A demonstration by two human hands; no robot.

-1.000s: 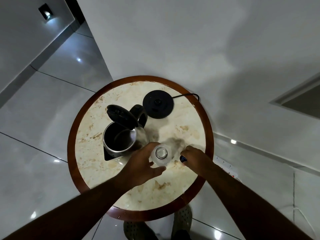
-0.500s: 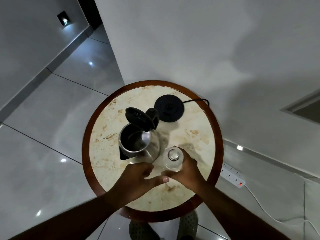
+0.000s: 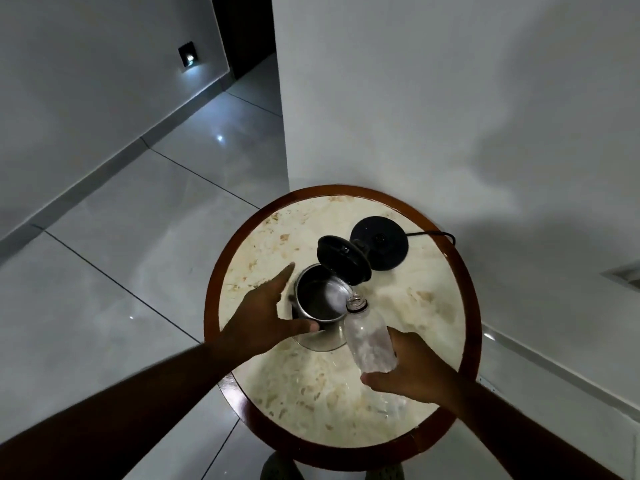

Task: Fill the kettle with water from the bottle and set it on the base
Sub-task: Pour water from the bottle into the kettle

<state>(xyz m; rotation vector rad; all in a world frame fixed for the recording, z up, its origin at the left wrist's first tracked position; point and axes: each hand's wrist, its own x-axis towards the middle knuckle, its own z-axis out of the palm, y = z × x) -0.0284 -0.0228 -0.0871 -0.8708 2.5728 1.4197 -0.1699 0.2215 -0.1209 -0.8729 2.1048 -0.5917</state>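
Note:
A steel kettle (image 3: 313,301) stands on the round marble table (image 3: 408,306), its black lid (image 3: 343,259) flipped up. My right hand (image 3: 412,370) grips a clear plastic bottle (image 3: 369,337) with no cap, tilted so its mouth sits at the kettle's right rim; water runs into the kettle. My left hand (image 3: 263,317) is against the kettle's left side, thumb along the front wall, index finger stretched out past the rim. The black round base (image 3: 379,245) lies behind the kettle to the right, with nothing on it.
The base's black cord (image 3: 434,233) runs off the table's back right edge. A white wall stands directly behind the table. Glossy floor tiles (image 3: 138,254) spread to the left. My feet show under the table's near edge.
My right hand has lifted the bottle off the table and tipped it toward the kettle, and water now flows. My left hand has shifted from beside the bottle onto the kettle's side.

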